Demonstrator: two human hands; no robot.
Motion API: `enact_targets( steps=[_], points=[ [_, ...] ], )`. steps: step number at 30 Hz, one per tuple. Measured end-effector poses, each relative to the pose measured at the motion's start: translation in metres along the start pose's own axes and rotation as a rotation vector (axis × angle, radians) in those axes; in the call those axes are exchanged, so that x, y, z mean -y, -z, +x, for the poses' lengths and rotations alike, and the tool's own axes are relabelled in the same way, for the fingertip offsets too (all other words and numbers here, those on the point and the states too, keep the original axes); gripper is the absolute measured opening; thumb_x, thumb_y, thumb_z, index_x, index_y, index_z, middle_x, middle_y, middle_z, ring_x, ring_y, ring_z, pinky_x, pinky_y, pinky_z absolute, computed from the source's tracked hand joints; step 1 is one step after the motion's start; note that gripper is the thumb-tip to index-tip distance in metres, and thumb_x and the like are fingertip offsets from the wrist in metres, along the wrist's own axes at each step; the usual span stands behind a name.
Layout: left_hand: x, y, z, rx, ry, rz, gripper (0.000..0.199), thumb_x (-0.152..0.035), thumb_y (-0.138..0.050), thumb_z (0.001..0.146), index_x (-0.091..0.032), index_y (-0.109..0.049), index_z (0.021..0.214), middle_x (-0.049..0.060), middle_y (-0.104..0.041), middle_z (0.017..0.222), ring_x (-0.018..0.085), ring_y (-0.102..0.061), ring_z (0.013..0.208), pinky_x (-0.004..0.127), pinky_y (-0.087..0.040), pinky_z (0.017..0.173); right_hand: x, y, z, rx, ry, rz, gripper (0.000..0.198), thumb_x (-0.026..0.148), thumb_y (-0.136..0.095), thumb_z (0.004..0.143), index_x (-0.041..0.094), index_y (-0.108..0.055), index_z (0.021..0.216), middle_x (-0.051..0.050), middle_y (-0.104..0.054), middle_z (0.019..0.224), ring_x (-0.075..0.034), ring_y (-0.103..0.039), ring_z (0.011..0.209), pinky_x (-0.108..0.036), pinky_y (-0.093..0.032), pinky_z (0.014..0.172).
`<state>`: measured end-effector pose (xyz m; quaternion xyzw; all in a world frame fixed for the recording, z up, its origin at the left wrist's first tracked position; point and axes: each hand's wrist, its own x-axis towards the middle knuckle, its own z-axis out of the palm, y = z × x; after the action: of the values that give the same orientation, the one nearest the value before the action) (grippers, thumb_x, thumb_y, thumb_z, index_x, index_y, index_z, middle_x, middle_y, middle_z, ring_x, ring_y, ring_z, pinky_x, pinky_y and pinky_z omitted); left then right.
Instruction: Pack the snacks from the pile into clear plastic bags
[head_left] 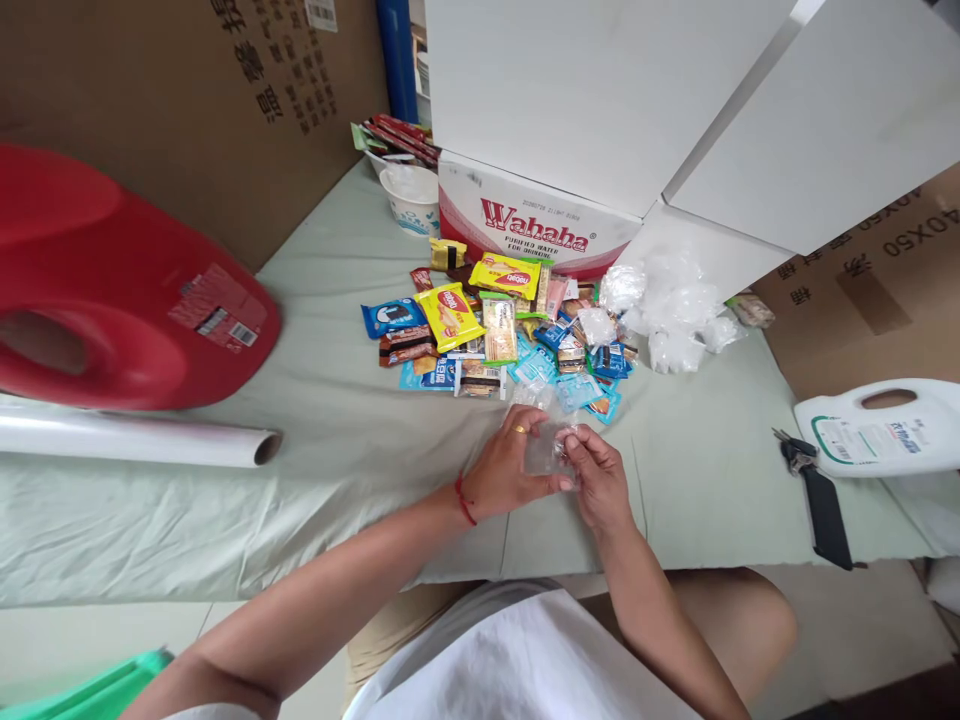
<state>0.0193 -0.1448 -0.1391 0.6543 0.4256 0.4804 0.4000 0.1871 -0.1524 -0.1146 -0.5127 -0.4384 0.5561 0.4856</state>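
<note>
Between my hands is a clear plastic bag (pixel 541 452), close to the table's front edge. My left hand (pixel 514 465), with a ring and a red string bracelet, curves round the bag's left side, thumb below and fingers above. The fingertips of my right hand (pixel 596 470) pinch the right side of the bag. Just beyond my hands lies a pile of wrapped snacks: yellow wafer packets (pixel 452 317), a clear-wrapped biscuit pack (pixel 499 328), light blue packets (pixel 534 362) and a dark blue packet (pixel 393 319).
Crumpled clear plastic bags (pixel 679 310) lie right of the snacks. Behind stand a Wahaha carton (pixel 536 225) and a paper tub (pixel 414 205). At left are a red jug (pixel 135 290) and a plastic film roll (pixel 135 435); at right, a white bottle (pixel 885 430) and keys with a black holder (pixel 825 510).
</note>
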Motion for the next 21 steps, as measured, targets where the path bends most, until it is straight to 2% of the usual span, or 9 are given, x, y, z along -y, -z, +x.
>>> enact_targets(
  steps=[2,4,5,8,13,16,21],
  points=[
    [-0.001,0.002,0.001,-0.050,-0.005,0.016,0.051,-0.046,-0.080,0.079,-0.020,-0.056,0.117,0.012,-0.059,0.117,0.023,-0.062,0.095,0.038,-0.053,0.082,0.001,-0.003,0.000,-0.006,0.015,-0.009,0.025,0.049,-0.078,0.085,0.025,-0.080,0.091,-0.003,-0.069,0.095,-0.017,-0.059,0.085,-0.030,-0.047,0.074],
    [-0.002,0.006,0.003,-0.075,0.010,0.007,0.022,-0.039,-0.067,0.091,-0.021,-0.061,0.101,0.008,-0.062,0.102,0.021,-0.061,0.092,0.037,-0.050,0.084,0.004,-0.004,0.001,-0.051,0.020,-0.014,0.028,0.051,-0.080,0.082,0.024,-0.079,0.090,-0.003,-0.070,0.094,-0.018,-0.059,0.083,-0.030,-0.047,0.071],
    [-0.002,0.008,0.004,-0.084,0.030,-0.022,0.018,-0.038,-0.061,0.095,-0.021,-0.062,0.093,0.006,-0.063,0.094,0.020,-0.061,0.089,0.035,-0.049,0.083,0.005,-0.003,0.002,-0.085,0.011,-0.014,0.030,0.052,-0.081,0.080,0.023,-0.079,0.090,-0.003,-0.070,0.093,-0.017,-0.058,0.080,-0.029,-0.047,0.068],
    [0.000,0.016,0.011,-0.146,0.169,-0.207,0.029,-0.046,-0.058,0.096,-0.020,-0.064,0.085,0.003,-0.064,0.083,0.018,-0.059,0.080,0.032,-0.047,0.079,0.010,0.000,0.003,-0.191,-0.035,0.005,0.033,0.051,-0.085,0.075,0.022,-0.077,0.088,-0.002,-0.070,0.087,-0.014,-0.053,0.070,-0.026,-0.043,0.061],
    [0.005,0.026,0.026,-0.345,0.398,-0.578,0.043,-0.061,-0.075,0.079,-0.019,-0.064,0.079,0.002,-0.066,0.080,0.014,-0.056,0.072,0.026,-0.046,0.066,0.015,0.016,-0.001,-0.309,-0.056,0.051,0.035,0.048,-0.089,0.069,0.021,-0.071,0.081,0.003,-0.063,0.075,-0.010,-0.043,0.059,-0.024,-0.036,0.053],
    [0.006,0.032,0.031,-0.409,0.454,-0.727,0.046,-0.059,-0.083,0.071,-0.018,-0.065,0.082,0.002,-0.067,0.081,0.013,-0.058,0.072,0.023,-0.045,0.063,0.014,0.033,-0.008,-0.371,-0.066,0.055,0.036,0.046,-0.091,0.066,0.021,-0.070,0.080,0.003,-0.063,0.077,-0.009,-0.042,0.058,-0.024,-0.034,0.051],
    [0.007,0.038,0.033,-0.418,0.482,-0.767,0.048,-0.058,-0.083,0.071,-0.017,-0.066,0.090,0.001,-0.069,0.077,0.011,-0.059,0.063,0.024,-0.047,0.060,0.001,0.072,-0.024,-0.478,-0.106,0.040,0.037,0.045,-0.092,0.065,0.020,-0.070,0.081,0.002,-0.063,0.076,-0.009,-0.044,0.059,-0.022,-0.035,0.049]
  ],
)
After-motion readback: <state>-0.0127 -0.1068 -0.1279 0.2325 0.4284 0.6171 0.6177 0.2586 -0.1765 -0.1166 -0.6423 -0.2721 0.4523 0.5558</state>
